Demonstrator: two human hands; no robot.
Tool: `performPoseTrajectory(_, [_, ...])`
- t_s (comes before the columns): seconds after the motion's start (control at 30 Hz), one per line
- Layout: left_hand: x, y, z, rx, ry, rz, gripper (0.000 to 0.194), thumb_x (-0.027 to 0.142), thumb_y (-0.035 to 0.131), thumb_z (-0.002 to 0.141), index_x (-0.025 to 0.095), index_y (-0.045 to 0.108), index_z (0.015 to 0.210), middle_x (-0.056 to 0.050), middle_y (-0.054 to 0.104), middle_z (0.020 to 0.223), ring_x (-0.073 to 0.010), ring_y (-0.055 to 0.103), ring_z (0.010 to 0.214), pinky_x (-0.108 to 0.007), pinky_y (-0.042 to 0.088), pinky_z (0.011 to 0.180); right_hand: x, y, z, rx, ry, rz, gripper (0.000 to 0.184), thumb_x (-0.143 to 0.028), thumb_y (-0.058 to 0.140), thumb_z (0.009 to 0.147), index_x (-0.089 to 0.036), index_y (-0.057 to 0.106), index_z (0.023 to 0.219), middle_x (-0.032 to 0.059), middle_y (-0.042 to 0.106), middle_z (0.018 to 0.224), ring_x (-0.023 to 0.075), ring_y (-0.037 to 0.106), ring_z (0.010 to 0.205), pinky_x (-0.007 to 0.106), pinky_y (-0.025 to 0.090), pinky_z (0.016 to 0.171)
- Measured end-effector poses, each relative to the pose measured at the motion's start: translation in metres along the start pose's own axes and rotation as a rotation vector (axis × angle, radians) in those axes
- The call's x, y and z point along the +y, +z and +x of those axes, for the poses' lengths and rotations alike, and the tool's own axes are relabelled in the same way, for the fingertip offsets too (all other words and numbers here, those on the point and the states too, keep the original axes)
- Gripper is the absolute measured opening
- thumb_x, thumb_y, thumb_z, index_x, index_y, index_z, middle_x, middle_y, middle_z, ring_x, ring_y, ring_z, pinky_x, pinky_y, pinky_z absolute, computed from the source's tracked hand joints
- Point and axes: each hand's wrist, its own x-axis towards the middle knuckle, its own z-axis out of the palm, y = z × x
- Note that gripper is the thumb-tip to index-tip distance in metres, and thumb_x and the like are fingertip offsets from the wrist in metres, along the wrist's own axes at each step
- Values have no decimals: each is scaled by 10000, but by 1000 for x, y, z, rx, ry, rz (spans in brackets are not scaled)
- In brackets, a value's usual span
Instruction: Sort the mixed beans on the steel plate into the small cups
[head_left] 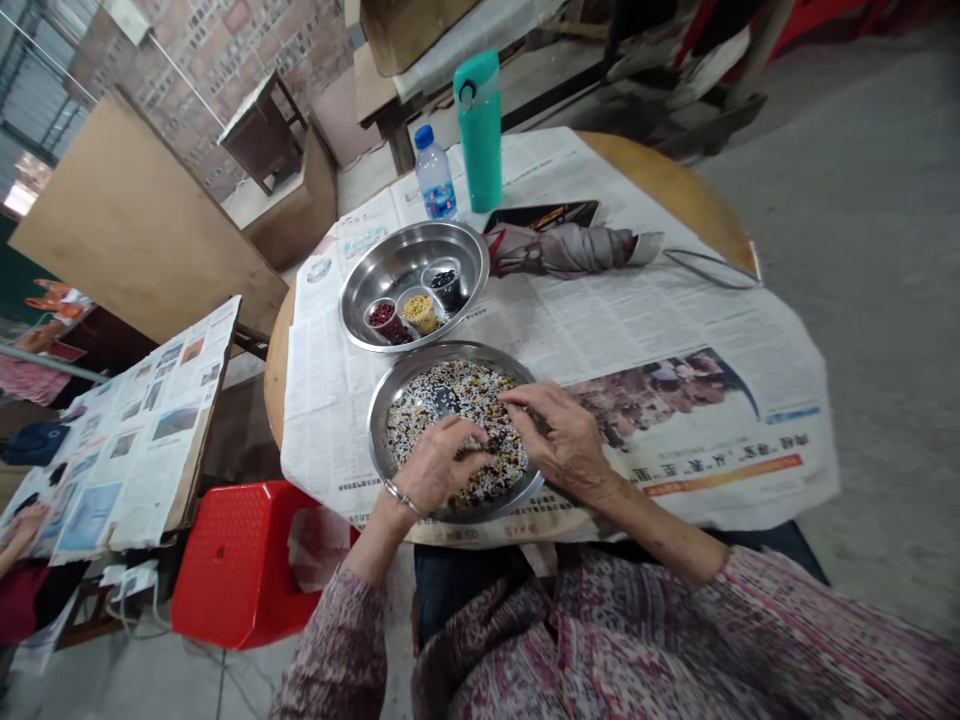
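A steel basin (pixel 379 462) in front of me holds a spread of white rice grains mixed with dark, red and yellow beans. Over its near left part is my left hand (pixel 435 465), a bracelet on the wrist, fingers curled down close to the grains. My right hand (pixel 559 440) reaches over the basin's right rim, thumb and fingers drawn together. Whatever lies between the fingertips of either hand is too small to make out. Behind stands a second steel basin (pixel 356 265) with three clear cups: red beans (pixel 384 318), yellow beans (pixel 420 313) and black beans (pixel 445 285).
Newspaper (pixel 675 310) covers the round table (pixel 667 180). Beyond the basins are a water bottle (pixel 436 178), a teal flask (pixel 480 135), a phone (pixel 544 215) and a folded umbrella (pixel 566 248). A red stool (pixel 232 565) stands at left, near another newspaper-covered table (pixel 161 430) and another person's arm.
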Motion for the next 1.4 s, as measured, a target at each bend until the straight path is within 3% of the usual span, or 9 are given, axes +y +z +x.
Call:
performPoseTrajectory(0.17, [15,4,-13,-117,292,169,231,198,578,919,218,627,1144,-44,613,1237,-188,545,1139,-355,447,1045,1,-1,-1,28,62,27,244,-96,527,852,-236,663,997,46,633,898,193,627,859,354,536,790])
performPoseTrajectory(0.37, [3,9,16,-53,313,486,276,240,536,937,229,591,1208,-37,552,1361,-250,421,1292,-426,398,1080,2,-1,0,36,55,50,214,-92,541,861,-238,660,963,40,645,894,186,629,852,344,536,775])
performPoseTrajectory(0.53, [-18,-4,23,106,45,586,200,264,515,960,232,602,1138,-35,587,1284,-230,490,1195,-393,435,1019,1,0,2,33,13,23,219,-70,527,867,-227,648,958,39,655,891,180,640,854,343,539,794])
performPoseTrajectory(0.7, [-19,-26,-11,101,-289,606,266,394,552,948,218,574,1147,-77,573,1212,-239,530,1096,-386,498,932,1,1,1,30,-8,-11,212,-68,529,860,-221,647,947,41,666,882,185,645,851,357,538,796])
performPoseTrajectory(0.8, [-9,-24,-34,27,-324,514,486,522,660,849,234,535,1220,-85,526,1202,-264,525,1110,-407,523,918,2,1,0,28,-10,-23,217,-72,536,849,-229,652,946,34,675,882,189,647,861,368,535,813])
performPoseTrajectory(0.9, [3,-11,-41,-52,-243,325,545,438,735,811,252,500,1267,-70,490,1197,-242,536,1113,-394,525,954,3,2,-1,31,2,-20,219,-81,539,845,-238,658,940,31,677,879,189,646,862,368,536,818])
performPoseTrajectory(1.13, [6,12,10,-15,19,137,377,61,416,917,231,548,1227,-66,540,1150,-185,555,1092,-346,505,995,1,0,0,-10,54,-6,207,-103,528,840,-245,660,912,38,672,865,196,647,842,367,544,789])
performPoseTrajectory(1.27, [0,4,34,109,-5,260,343,186,500,934,235,521,1273,-83,508,1288,-231,477,1197,-399,474,1023,1,0,0,-8,67,-4,205,-109,523,845,-245,662,912,41,673,871,194,649,841,368,546,796])
performPoseTrajectory(1.4, [-8,-2,43,114,-86,400,635,416,728,791,243,472,1346,-101,443,1378,-312,421,1242,-509,415,1054,1,1,-1,-4,66,7,203,-106,538,838,-243,665,920,42,673,882,197,649,858,371,543,803])
